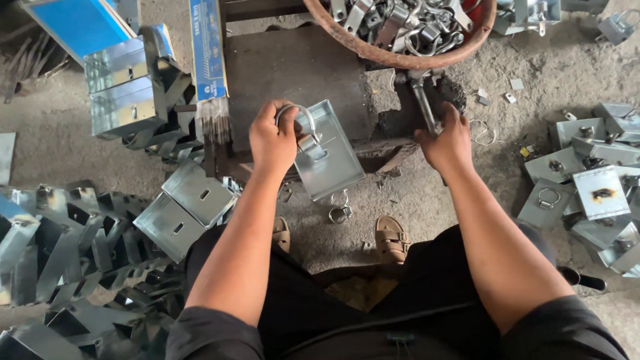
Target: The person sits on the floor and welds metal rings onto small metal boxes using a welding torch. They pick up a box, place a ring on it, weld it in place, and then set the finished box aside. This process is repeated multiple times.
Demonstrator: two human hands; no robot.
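My left hand (273, 140) grips a metal ring with its clip (304, 130) and presses it onto a shiny rectangular steel plate (331, 157) that lies at the front edge of a dark work block (292, 72). My right hand (448, 138) is closed around the handle of a dark welding tool (424, 103) at the block's right end. A second loose ring (339, 212) lies on the ground just below the plate.
A rusty round bowl (371, 49) full of metal rings and clips stands at the top. Finished plates with rings (601, 187) are piled at the right. Folded steel pieces (69, 266) crowd the left. A blue box of rods (208, 47) leans upright. My sandalled feet (390, 238) rest below the block.
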